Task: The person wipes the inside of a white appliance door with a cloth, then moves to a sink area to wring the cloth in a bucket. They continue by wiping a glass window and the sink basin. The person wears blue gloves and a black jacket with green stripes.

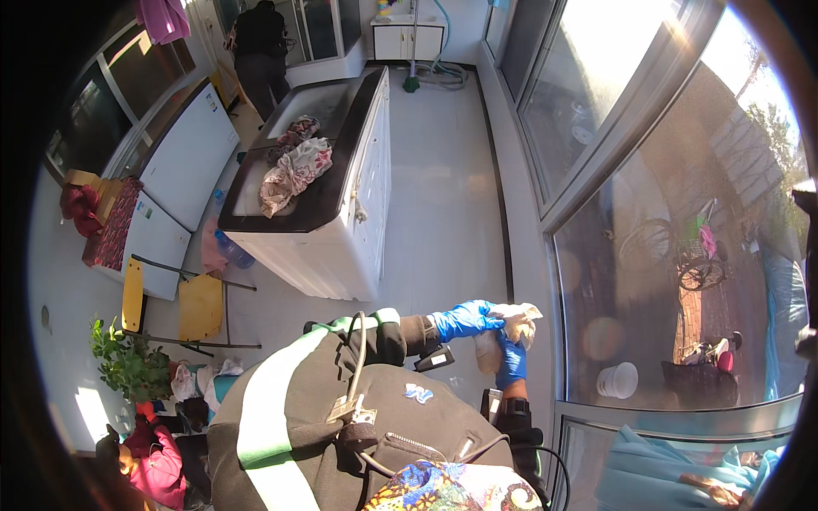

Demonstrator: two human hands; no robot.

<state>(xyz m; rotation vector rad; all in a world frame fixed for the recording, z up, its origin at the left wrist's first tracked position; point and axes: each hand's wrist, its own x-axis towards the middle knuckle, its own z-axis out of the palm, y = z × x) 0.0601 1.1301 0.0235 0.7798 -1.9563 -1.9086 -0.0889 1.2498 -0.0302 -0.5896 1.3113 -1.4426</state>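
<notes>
Both my hands wear blue gloves and meet at a crumpled, light-coloured cloth (521,317), in front of my body near the window wall. My left hand (470,319) has its fingers closed on the upper part of the cloth. Just below it, my right hand (511,363) grips the same cloth, with part of it hanging to the left of the fingers. Some fingertips are hidden in the folds.
A white washing machine with a dark rim (281,222) carries a patterned cloth (297,172). Large window panes (626,255) line the right. A yellow chair (201,306), a plant (131,361) and a seated person (156,463) are at left; another person (261,51) stands farther off.
</notes>
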